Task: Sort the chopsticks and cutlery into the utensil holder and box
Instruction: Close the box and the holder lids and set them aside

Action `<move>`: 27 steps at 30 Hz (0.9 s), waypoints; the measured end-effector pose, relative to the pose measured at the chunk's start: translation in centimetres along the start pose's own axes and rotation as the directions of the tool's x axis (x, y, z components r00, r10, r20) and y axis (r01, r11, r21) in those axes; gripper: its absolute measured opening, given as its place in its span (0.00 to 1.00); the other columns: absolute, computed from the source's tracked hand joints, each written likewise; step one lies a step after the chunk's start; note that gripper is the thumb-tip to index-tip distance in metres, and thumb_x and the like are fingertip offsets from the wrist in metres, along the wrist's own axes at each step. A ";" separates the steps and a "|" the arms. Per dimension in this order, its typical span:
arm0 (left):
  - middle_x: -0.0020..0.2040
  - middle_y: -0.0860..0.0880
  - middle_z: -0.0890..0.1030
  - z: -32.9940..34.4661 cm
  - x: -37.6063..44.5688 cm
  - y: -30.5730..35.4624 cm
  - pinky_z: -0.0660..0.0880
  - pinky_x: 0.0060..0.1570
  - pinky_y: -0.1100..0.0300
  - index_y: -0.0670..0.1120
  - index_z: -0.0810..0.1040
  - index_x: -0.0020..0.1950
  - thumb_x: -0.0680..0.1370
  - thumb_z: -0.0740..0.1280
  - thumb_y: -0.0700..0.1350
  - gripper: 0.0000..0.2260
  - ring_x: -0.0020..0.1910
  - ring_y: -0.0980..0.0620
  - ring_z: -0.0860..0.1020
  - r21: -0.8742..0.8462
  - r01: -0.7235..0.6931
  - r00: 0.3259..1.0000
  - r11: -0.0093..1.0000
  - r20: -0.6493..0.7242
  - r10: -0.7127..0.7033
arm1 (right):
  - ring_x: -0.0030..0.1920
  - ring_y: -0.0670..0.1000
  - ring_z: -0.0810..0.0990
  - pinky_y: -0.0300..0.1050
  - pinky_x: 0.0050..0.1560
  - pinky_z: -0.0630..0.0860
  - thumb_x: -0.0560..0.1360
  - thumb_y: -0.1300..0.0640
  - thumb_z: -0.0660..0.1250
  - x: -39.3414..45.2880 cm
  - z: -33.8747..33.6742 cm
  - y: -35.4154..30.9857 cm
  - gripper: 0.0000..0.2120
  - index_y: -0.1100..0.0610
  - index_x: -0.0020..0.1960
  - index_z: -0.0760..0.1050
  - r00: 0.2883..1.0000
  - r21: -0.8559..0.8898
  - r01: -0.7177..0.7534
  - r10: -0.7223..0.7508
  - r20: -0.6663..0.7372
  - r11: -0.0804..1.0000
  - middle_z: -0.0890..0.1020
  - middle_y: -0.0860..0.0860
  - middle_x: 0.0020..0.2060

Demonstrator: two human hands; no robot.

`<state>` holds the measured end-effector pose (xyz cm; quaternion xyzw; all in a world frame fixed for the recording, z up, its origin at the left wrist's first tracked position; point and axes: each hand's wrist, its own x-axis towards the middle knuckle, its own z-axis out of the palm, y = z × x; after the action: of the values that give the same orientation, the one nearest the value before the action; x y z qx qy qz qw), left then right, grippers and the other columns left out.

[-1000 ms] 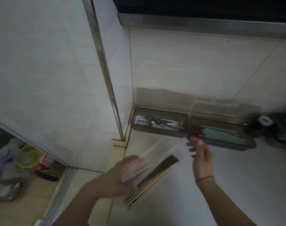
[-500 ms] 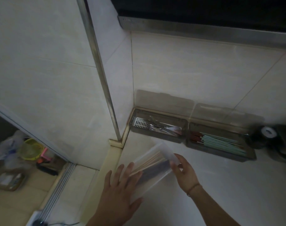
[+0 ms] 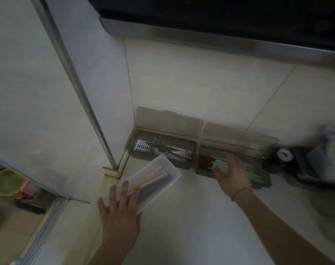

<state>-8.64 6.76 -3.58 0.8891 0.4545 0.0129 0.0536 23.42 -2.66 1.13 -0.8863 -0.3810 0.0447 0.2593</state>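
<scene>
**Clear box of chopsticks on the counter**

The translucent plastic box (image 3: pixel 155 180) (long, rectangular, frosted) lies tilted just in front of the brown utensil holder (image 3: pixel 162 150), holding pale wooden chopsticks (image 3: pixel 153 178). The left hand (image 3: pixel 120 213) presses its near end, fingers spread. The right hand (image 3: pixel 231 175), seemingly open though blurred, hovers over the holder's green chopsticks (image 3: pixel 252 169).

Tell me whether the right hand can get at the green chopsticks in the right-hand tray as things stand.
Probably yes. The right hand hovers open right over the green chopsticks; the tray has its lid up, and nothing lies between.
</scene>
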 end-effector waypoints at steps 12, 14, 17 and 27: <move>0.79 0.50 0.47 -4.0 9.8 16.2 0.44 0.73 0.37 0.54 0.42 0.78 0.75 0.61 0.62 0.39 0.77 0.44 0.46 -0.282 -0.110 0.993 0.953 0.000 0.115 | 0.69 0.58 0.65 0.61 0.70 0.55 0.77 0.43 0.58 9.6 -6.1 6.1 0.29 0.52 0.74 0.59 0.993 -0.540 0.079 -0.015 0.121 0.838 0.69 0.54 0.69; 0.78 0.49 0.50 -4.3 11.5 17.6 0.48 0.74 0.42 0.53 0.45 0.79 0.73 0.59 0.64 0.39 0.77 0.45 0.50 -0.437 -0.102 0.994 0.894 -0.084 0.072 | 0.57 0.60 0.76 0.64 0.64 0.63 0.78 0.43 0.53 7.6 -5.8 6.9 0.22 0.53 0.63 0.74 0.979 -0.492 0.156 -0.200 -0.037 0.856 0.80 0.55 0.56; 0.78 0.48 0.53 -3.6 13.4 18.2 0.51 0.73 0.43 0.52 0.49 0.78 0.75 0.56 0.64 0.36 0.76 0.45 0.52 -0.529 -0.087 0.994 0.844 -0.107 0.035 | 0.47 0.60 0.81 0.57 0.51 0.76 0.80 0.40 0.44 3.1 -4.2 8.9 0.29 0.53 0.52 0.81 0.941 -0.351 0.316 -0.338 -0.002 0.881 0.83 0.54 0.50; 0.76 0.50 0.53 -1.3 14.3 16.6 0.47 0.72 0.38 0.55 0.58 0.74 0.76 0.59 0.60 0.28 0.74 0.43 0.52 -0.079 -0.245 0.965 0.966 0.074 0.251 | 0.73 0.60 0.57 0.63 0.71 0.51 0.67 0.33 0.64 4.0 -1.8 7.1 0.36 0.46 0.70 0.61 0.868 -0.508 0.402 -0.141 0.476 0.762 0.58 0.52 0.73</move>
<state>13.02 8.81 -0.88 0.9363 0.3364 -0.0017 0.1012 31.36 -4.72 -0.41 -0.8257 -0.5484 0.0694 -0.1120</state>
